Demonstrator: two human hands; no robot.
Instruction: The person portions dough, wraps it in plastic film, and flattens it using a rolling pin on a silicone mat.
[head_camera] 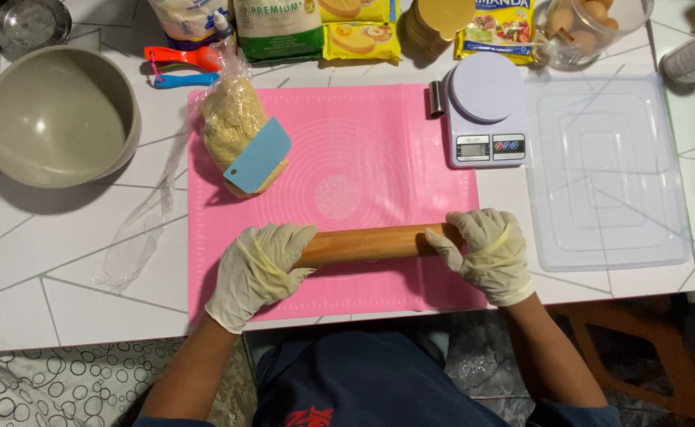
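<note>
Both of my hands wear pale latex gloves and hold a wooden rolling pin (367, 243) lying crosswise over the near part of a pink silicone mat (379, 150). My left hand (256, 269) grips its left end and my right hand (486, 251) grips its right end. A small flattened round of pale dough (336, 196) lies on the mat just beyond the pin. At the mat's far left corner sits a lump of yellow dough in a clear plastic bag (233, 126), with a light blue scraper (258, 156) resting on it.
A grey mixing bowl (59, 115) stands at the far left. A white kitchen scale (486, 111) sits right of the mat, beside a clear plastic lid (608, 170). Ingredient packets (280, 28), a red and a blue utensil (181, 67) and a bowl of eggs (589, 24) line the back edge.
</note>
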